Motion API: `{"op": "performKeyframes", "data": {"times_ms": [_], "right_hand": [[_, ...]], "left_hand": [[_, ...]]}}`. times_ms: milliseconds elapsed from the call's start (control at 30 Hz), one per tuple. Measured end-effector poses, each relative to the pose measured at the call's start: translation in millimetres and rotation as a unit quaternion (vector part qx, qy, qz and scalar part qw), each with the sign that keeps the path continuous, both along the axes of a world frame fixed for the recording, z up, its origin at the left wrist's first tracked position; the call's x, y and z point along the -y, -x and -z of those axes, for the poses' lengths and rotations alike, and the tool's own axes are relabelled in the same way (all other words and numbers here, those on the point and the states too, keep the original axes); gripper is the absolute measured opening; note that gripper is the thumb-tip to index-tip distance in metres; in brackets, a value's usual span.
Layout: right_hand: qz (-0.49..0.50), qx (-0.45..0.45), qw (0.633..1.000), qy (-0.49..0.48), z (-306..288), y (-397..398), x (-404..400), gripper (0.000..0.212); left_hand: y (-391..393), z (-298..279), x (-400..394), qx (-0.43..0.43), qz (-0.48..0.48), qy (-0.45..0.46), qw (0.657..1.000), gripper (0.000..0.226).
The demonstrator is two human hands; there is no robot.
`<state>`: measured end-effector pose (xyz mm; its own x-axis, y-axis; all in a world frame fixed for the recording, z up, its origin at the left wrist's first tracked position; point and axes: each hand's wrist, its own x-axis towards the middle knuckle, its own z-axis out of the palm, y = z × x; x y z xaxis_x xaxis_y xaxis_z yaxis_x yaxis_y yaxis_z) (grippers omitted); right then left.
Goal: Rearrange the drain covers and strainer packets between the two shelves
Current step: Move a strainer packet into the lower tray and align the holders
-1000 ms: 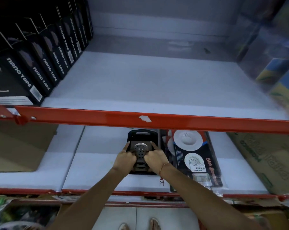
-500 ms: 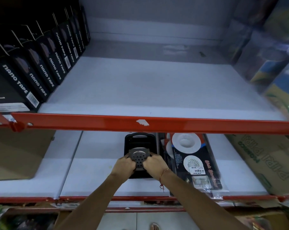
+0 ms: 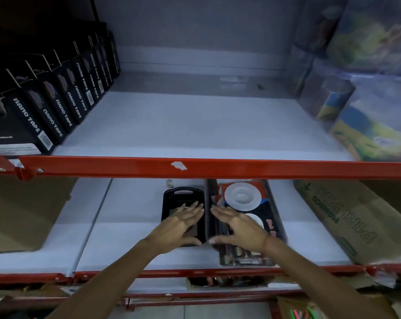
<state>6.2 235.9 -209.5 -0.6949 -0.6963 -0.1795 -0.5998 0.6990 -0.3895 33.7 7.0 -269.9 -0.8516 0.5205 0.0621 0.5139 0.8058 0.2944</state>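
Note:
On the lower shelf (image 3: 126,231) lies a black tray (image 3: 183,195) with a handle slot at its far end. My left hand (image 3: 179,223) lies flat over the tray, fingers spread, holding nothing. To its right sit the sink strainer packets (image 3: 243,196), dark cards with white round strainers. My right hand (image 3: 238,226) rests open on top of those packets, fingers apart, thumb at the packets' left edge. The drain cover seen before is hidden under my left hand. The upper shelf (image 3: 195,127) is bare in its middle.
A row of black Nano Tape boxes (image 3: 57,107) lines the upper shelf's left side. Wrapped colourful packs (image 3: 374,120) stand at its right. A red beam (image 3: 218,168) fronts the upper shelf. Cardboard boxes (image 3: 346,217) flank the lower shelf on both sides.
Both hands let go of the small drain cover they held over the black tray. They opened flat; the right hand moved right onto the strainer packets.

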Motion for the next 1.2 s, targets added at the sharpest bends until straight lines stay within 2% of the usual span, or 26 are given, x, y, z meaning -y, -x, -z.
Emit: {"op": "performKeyframes", "data": {"times_ms": [100,133,200,367,533,633,833,1033,1100,1200], "right_hand": [[-0.029,0.015,0.993,-0.109,-3,-2,-43,0.138],[-0.038,0.005,0.988,-0.15,-1,-3,-53,0.147],[-0.044,-0.015,0.977,-0.209,10,-7,-70,0.149],[-0.041,-0.06,0.97,-0.231,29,2,-81,0.119],[-0.063,-0.081,0.979,-0.174,15,29,-83,0.09],[-0.063,-0.083,0.98,-0.169,24,41,-89,0.086],[-0.055,-0.086,0.983,-0.149,63,42,-94,0.082],[-0.046,-0.117,0.987,-0.098,74,37,-90,0.089],[-0.045,-0.102,0.988,-0.107,77,35,-91,0.082],[-0.015,-0.09,0.99,-0.107,82,33,-93,0.06]], "left_hand": [[-7,-14,-32,0.056,0.063,0.021,0.996,0.107],[-9,-14,-41,0.068,0.079,0.034,0.994,0.112],[-12,-11,-61,0.064,0.101,0.059,0.991,0.117],[-3,-8,-84,0.061,0.095,0.112,0.987,0.1],[16,-11,-88,0.043,0.043,0.149,0.987,0.075],[22,-8,-96,0.052,0.006,0.173,0.984,0.064],[17,-1,-107,0.095,-0.022,0.21,0.973,0.056],[19,-3,-107,0.102,-0.049,0.18,0.977,0.073],[17,-3,-107,0.098,-0.058,0.163,0.98,0.072],[10,8,-102,0.072,-0.086,0.132,0.985,0.065]]}}
